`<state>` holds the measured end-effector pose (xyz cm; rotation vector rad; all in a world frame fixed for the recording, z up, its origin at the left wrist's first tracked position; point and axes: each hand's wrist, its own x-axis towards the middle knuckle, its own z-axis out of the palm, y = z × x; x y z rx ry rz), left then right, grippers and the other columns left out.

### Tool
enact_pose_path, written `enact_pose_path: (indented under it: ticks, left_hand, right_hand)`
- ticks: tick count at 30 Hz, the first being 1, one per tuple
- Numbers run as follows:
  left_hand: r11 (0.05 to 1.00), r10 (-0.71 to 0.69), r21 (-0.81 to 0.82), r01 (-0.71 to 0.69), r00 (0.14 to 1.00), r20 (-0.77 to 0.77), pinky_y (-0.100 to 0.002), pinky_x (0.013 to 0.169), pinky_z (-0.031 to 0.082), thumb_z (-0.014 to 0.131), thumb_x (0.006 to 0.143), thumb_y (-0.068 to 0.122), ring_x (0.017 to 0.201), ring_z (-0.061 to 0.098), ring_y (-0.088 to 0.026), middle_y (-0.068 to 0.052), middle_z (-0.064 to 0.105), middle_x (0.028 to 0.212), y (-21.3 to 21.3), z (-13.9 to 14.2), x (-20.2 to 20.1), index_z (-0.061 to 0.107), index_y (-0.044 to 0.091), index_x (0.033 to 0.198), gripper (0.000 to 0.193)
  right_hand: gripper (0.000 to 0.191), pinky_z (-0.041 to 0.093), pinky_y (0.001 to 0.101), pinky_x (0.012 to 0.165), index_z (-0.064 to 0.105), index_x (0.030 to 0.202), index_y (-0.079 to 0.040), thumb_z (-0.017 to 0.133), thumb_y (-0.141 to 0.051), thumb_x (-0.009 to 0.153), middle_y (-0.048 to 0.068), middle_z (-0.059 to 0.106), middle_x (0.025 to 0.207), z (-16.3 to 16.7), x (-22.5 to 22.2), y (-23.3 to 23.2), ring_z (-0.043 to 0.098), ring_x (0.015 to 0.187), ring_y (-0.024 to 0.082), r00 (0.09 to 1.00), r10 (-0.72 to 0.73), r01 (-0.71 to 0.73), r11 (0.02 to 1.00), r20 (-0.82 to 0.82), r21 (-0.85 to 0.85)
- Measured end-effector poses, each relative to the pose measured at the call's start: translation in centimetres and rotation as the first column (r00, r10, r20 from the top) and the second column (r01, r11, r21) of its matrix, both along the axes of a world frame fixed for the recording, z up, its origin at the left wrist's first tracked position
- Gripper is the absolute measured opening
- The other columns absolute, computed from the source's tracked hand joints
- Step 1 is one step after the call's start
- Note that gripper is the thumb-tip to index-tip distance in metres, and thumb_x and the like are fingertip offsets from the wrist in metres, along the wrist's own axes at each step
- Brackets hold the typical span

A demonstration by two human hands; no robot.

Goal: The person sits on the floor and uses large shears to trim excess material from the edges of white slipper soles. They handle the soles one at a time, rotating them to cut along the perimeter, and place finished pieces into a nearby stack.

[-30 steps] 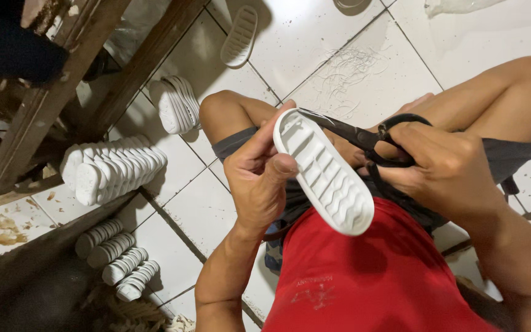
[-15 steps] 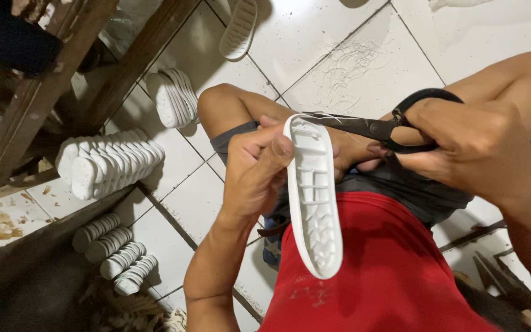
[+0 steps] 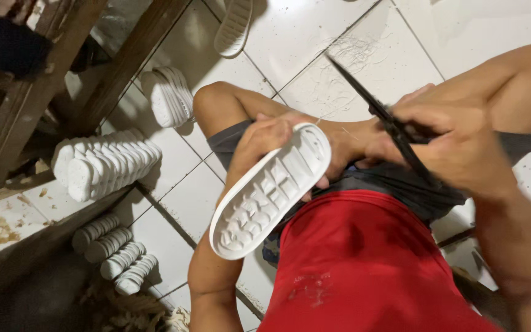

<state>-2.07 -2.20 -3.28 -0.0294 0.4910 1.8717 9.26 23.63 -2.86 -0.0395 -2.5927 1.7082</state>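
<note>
Left hand (image 3: 265,144) clamps white ridged rubber shoe sole (image 3: 268,193); right hand (image 3: 456,141) clenched round slim black scissors (image 3: 382,117).

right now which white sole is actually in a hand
The white sole gripped by the left hand, tread up over the lap; all other soles sit stacked on the floor.

- A floor (image 3: 314,37) of white tiles with dark grout lines is seen.
- A single white sole (image 3: 233,27) is laid flat on it near the top.
- Rows of white soles (image 3: 107,165) are stacked on edge at left.
- Smaller rows (image 3: 115,255) are lined up below.
</note>
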Motion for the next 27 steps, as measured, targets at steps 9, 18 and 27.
enact_pose_path:
  ticks: [9, 18, 27]
  left_hand:
    - [0.865, -0.121, -0.267, -0.424, 0.340, -0.933, -0.042, 0.116, 0.039, 0.070, 0.101, 0.012, 0.134, 0.053, -0.030, -0.023, 0.061, 0.141, 2.2, -1.8, 5.4, 0.046, -0.004, 0.148, 0.055]
    - [0.772, 0.078, -0.220, -0.597, 0.432, -0.899, -0.038, 0.123, 0.048, 0.080, 0.099, 0.004, 0.144, 0.054, -0.026, -0.021, 0.051, 0.155, -0.3, 0.7, 4.0, 0.028, -0.003, 0.161, 0.082]
    - [0.804, -0.082, -0.252, -0.538, 0.320, -0.944, -0.037, 0.122, 0.049, 0.087, 0.089, 0.007, 0.138, 0.058, -0.024, -0.019, 0.056, 0.147, -0.4, 1.3, 3.7, 0.032, -0.001, 0.156, 0.088]
  right_hand:
    - [0.029, 0.055, 0.0230, 0.053, 0.067, 0.105, 0.010, 0.075, -0.014, 0.092, 0.010, 0.070, 0.078, -3.3, 0.4, -3.1, 0.067, 0.061, 0.012, 0.924, -0.057, 0.357, 0.486, 0.378, -0.798]
    - [0.046, 0.049, 0.0238, 0.054, 0.065, 0.092, 0.004, 0.083, -0.032, 0.071, 0.000, 0.057, 0.071, 1.7, 1.8, -1.7, 0.063, 0.067, 0.009, 0.999, -0.037, 0.037, 0.998, -0.010, 0.058]
    - [0.026, 0.041, 0.0342, 0.047, 0.066, 0.067, -0.009, 0.083, -0.023, 0.081, 0.002, 0.055, 0.067, 2.7, 2.5, -0.8, 0.055, 0.056, 0.016, 0.969, 0.185, -0.048, 0.796, -0.167, 0.603]
